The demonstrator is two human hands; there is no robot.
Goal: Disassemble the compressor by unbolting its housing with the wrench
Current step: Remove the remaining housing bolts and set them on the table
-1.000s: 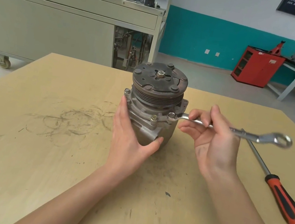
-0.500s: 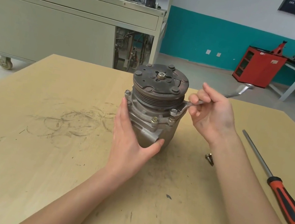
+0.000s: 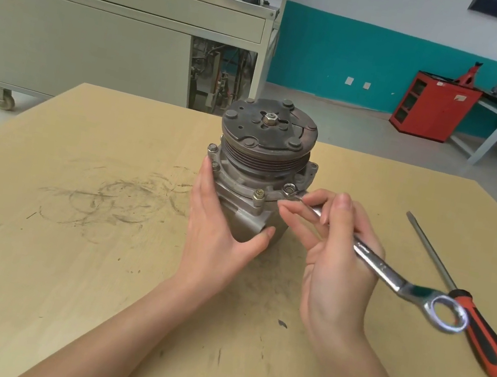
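Counted one compressor [image 3: 260, 170], one combination wrench [image 3: 371, 256], one screwdriver [image 3: 482, 326], two hands. Stands upright mid-table [image 3: 62, 255]: rusty brown clutch plate [image 3: 270, 125] on top, grooved pulley [image 3: 262, 160] below, grey housing [image 3: 248, 221] underneath. Cupped round its left side by the left hand [image 3: 218, 236], thumb pressed to the front. Just right of it, pinching the wrench shank with the right hand [image 3: 335, 253], open end on a front-right flange bolt [image 3: 288, 189], ring end near the screwdriver's handle.
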